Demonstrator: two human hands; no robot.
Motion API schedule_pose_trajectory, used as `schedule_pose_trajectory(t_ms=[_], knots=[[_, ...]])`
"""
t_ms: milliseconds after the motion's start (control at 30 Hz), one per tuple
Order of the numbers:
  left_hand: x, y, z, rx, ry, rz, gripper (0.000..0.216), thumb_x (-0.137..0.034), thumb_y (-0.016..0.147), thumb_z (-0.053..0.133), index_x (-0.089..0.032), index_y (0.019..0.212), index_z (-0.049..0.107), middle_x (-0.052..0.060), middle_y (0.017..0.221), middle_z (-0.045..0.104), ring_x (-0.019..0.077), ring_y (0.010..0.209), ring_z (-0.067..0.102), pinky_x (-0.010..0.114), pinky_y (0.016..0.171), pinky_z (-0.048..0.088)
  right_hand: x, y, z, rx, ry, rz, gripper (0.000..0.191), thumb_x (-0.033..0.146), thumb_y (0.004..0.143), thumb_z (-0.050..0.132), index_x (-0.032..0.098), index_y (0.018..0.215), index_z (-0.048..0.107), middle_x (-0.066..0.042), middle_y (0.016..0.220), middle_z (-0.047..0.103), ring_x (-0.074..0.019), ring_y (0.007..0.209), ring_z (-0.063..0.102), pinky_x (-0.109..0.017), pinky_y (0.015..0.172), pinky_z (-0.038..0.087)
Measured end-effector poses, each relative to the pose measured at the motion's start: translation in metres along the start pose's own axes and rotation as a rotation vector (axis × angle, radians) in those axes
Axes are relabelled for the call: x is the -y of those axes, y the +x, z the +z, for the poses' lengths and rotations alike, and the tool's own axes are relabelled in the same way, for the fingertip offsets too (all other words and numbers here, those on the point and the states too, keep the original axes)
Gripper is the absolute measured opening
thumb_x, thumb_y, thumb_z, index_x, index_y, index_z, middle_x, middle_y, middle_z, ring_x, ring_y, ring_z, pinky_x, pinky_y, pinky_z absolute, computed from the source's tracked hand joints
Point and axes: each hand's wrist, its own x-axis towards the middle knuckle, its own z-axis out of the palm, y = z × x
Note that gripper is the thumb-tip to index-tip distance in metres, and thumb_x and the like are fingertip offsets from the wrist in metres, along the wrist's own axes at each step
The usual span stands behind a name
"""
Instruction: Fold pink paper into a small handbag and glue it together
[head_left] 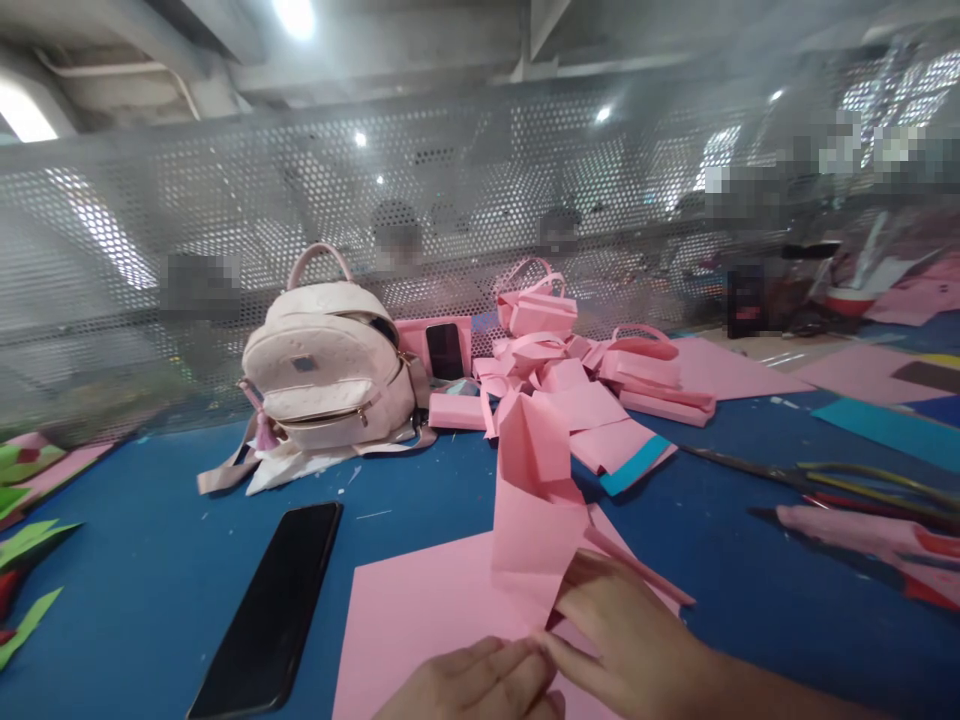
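Note:
A folded pink paper piece (534,505) stands upright above a flat pink sheet (420,610) on the blue table. My right hand (630,640) pinches the lower edge of the folded piece, fingers closed on it. My left hand (480,685) sits at the bottom edge beside the right one, fingertips pressed together on the same paper where the two hands meet.
A black phone (274,605) lies left of the sheet. A pale pink backpack (330,375) stands behind, beside a pile of pink paper bags (592,370). Scissors (795,475) lie at right, green paper scraps (30,540) at left. A perforated metal screen (225,200) backs the table.

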Motion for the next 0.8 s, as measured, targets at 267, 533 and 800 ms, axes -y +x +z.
schedule_pose_trajectory(t_ms=[267, 533, 800], knots=[[0.017, -0.004, -0.018, 0.017, -0.109, -0.051, 0.021, -0.023, 0.096, 0.051, -0.012, 0.097, 0.069, 0.005, 0.100, 0.078, 0.0179, 0.088, 0.075, 0.027, 0.081, 0.062, 0.005, -0.002, 0.012, -0.019, -0.122, 0.099, 0.028, 0.024, 0.088, 0.045, 0.023, 0.095, 0.072, -0.007, 0.096, 0.075, -0.0281, 0.087, 0.066, -0.037, 0.077, 0.047], [0.027, -0.002, -0.020, 0.032, -0.099, -0.005, 0.020, -0.022, 0.093, 0.054, -0.010, 0.097, 0.070, 0.007, 0.097, 0.078, 0.0187, 0.083, 0.073, 0.029, 0.071, 0.060, 0.001, -0.003, 0.013, -0.068, -0.091, 0.069, 0.026, 0.022, 0.086, 0.048, 0.024, 0.095, 0.072, -0.006, 0.097, 0.075, -0.0252, 0.088, 0.065, -0.034, 0.079, 0.047], [0.026, -0.006, -0.018, 0.037, -0.064, 0.009, 0.027, -0.026, 0.099, 0.047, -0.013, 0.103, 0.070, 0.002, 0.104, 0.077, 0.0182, 0.088, 0.072, 0.029, 0.076, 0.057, 0.000, -0.002, 0.013, -0.065, -0.048, 0.036, 0.022, 0.022, 0.083, 0.052, 0.023, 0.095, 0.069, -0.005, 0.098, 0.073, -0.0240, 0.088, 0.065, -0.032, 0.078, 0.046]])
